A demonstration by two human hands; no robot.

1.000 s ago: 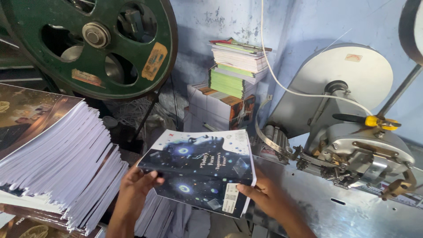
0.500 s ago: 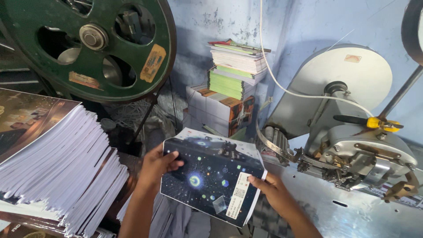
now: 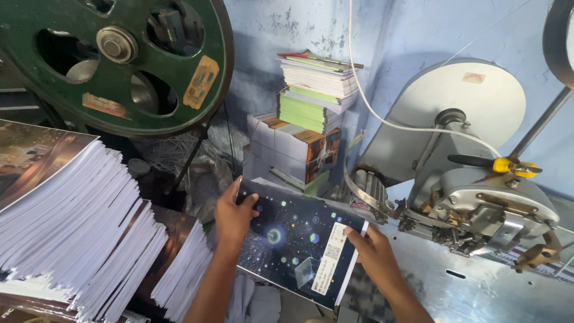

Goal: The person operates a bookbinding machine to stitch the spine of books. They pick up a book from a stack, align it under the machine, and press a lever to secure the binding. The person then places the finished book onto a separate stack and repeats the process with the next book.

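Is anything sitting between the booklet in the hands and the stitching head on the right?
Nothing visible does. The dark booklet, held by the left hand and right hand, lies beside the metal table; the stretch towards the stitching head looks bare.

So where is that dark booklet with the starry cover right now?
In the head view the dark booklet sits low at centre, gripped by the left hand and right hand, between the white paper stack and the metal machine.

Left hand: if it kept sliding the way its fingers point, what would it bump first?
Probably the boxes against the wall, beyond the booklet that the left hand grips; depth is unclear.
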